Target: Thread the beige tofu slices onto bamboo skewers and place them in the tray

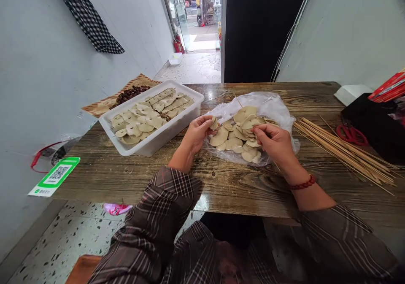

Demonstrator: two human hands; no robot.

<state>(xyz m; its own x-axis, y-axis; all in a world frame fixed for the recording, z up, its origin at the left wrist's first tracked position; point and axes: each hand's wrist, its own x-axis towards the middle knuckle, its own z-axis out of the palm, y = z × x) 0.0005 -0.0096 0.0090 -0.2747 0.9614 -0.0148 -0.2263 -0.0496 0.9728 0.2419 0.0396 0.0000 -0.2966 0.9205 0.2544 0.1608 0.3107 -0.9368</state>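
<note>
Thin, pale beige round slices (234, 144), whose food kind I cannot tell, lie heaped on a clear plastic bag (272, 102) before me. At the heap's left edge, my left hand (198, 134) pinches one slice (214, 123) between thumb and fingers. My right hand (274, 141) is closed over the heap's right side, around a thin bamboo skewer (238, 101). The skewer's tip shows beyond a large slice (245, 114), and its other end emerges below my palm. Fingers hide how the slices sit on it.
A white plastic tub (152, 142) of skewered slices stands left, beside dark brown pieces (131, 95) on patterned paper. Loose bamboo skewers (344, 149), red-handled scissors (352, 135) and a black holder (373, 128) lie right. A green QR card (57, 176) sits at the table's left edge.
</note>
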